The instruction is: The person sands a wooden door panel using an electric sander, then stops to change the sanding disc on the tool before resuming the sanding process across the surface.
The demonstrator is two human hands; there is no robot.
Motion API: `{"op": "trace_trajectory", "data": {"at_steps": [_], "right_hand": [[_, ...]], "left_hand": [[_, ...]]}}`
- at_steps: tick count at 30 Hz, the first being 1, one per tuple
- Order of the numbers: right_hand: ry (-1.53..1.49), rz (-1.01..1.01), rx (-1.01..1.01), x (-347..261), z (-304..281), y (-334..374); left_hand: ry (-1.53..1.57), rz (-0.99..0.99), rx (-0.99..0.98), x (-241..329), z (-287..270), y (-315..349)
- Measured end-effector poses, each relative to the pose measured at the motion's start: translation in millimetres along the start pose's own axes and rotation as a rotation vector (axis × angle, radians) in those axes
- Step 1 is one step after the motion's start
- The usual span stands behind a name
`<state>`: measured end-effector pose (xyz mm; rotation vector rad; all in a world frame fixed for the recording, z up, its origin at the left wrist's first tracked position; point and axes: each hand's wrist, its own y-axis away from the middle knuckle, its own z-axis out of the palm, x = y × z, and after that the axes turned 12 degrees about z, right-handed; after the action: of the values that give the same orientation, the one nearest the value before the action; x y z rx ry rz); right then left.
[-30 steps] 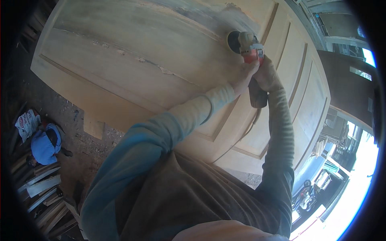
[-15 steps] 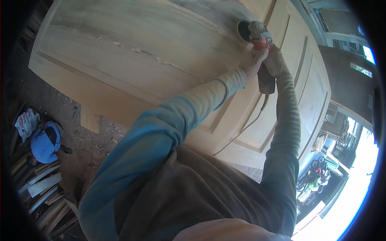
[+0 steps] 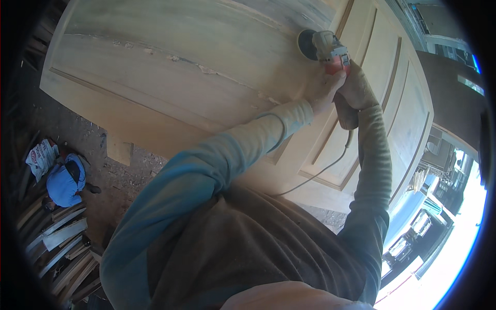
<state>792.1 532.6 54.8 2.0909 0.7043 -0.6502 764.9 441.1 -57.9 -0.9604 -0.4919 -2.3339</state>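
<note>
Both my hands hold a corded angle grinder point(image 3: 337, 58) with a red and grey body. My left hand point(image 3: 326, 89) is closed near its head, fingers wrapped at the red part. Farther right, my right hand point(image 3: 357, 89) wraps round the body, hiding much of it. The round sanding disc point(image 3: 307, 44) is tilted against the surface of a large wooden door panel point(image 3: 155, 88). A rough, chipped seam point(image 3: 201, 67) runs across the panel, with dusty grey and dark patches above it. From the grinder's rear end a cord point(image 3: 321, 172) trails down toward my body.
Raised mouldings point(image 3: 330, 175) frame the door's right part. At the left, a person in blue point(image 3: 66, 181) bends over by a white printed sack point(image 3: 42, 159). Stacked wood strips point(image 3: 64, 237) lie below them. A wooden offcut point(image 3: 120, 150) sticks out past the door's near edge.
The grinder and both my hands have shifted slightly nearer, the disc a little to the left along the panel. At the far right, a motorcycle has gone from view and a vehicle shows there.
</note>
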Motion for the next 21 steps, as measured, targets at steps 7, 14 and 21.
{"op": "trace_trajectory", "data": {"at_steps": [7, 14, 21], "right_hand": [[0.089, -0.099, -0.036, 6, 24, 7], [-0.091, 0.074, -0.147, -37, 38, -14], [0.313, -0.030, -0.093, -14, 101, 76]], "left_hand": [[0.037, 0.066, 0.038, 19, -15, 27], [0.177, -0.059, -0.002, 39, -39, 8], [0.146, 0.123, -0.002, 61, -56, 136]]}}
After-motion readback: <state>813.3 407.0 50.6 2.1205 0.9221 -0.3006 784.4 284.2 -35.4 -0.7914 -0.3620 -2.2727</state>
